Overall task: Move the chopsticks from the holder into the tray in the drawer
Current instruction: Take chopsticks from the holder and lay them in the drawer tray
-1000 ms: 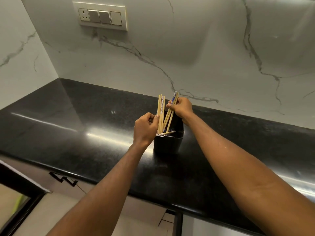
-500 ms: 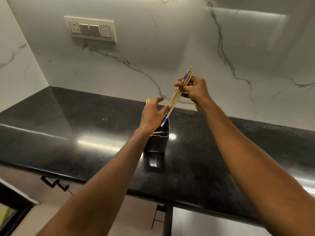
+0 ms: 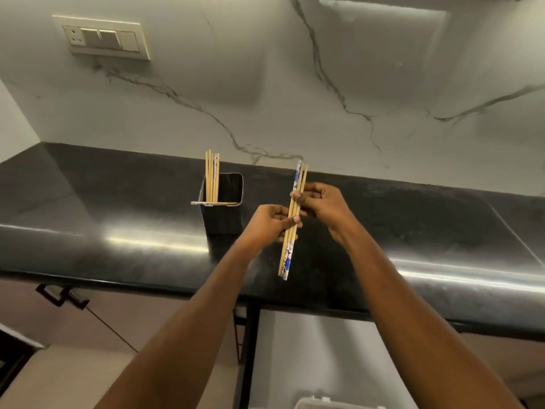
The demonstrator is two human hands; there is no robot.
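We hold a small bundle of chopsticks (image 3: 292, 219) in both hands above the dark surface (image 3: 118, 208), just to the right of the black holder (image 3: 222, 206). The left hand (image 3: 269, 224) has its grip closed around the middle of the bundle; the right hand (image 3: 321, 203) pinches it higher up, fingers wrapped round the sticks, so the bundle stands nearly upright and tilts a little to the right at the top.

We judge the job barely begun. Several sticks remain upright in the holder (image 3: 212, 177), and one more lies flat across its front rim (image 3: 213, 203). The drawer is out of sight; a pale container edge (image 3: 339, 404) shows at the bottom of the view, and we cannot tell whether it is the tray. Carrying this bundle down, then fetching the rest, is left.
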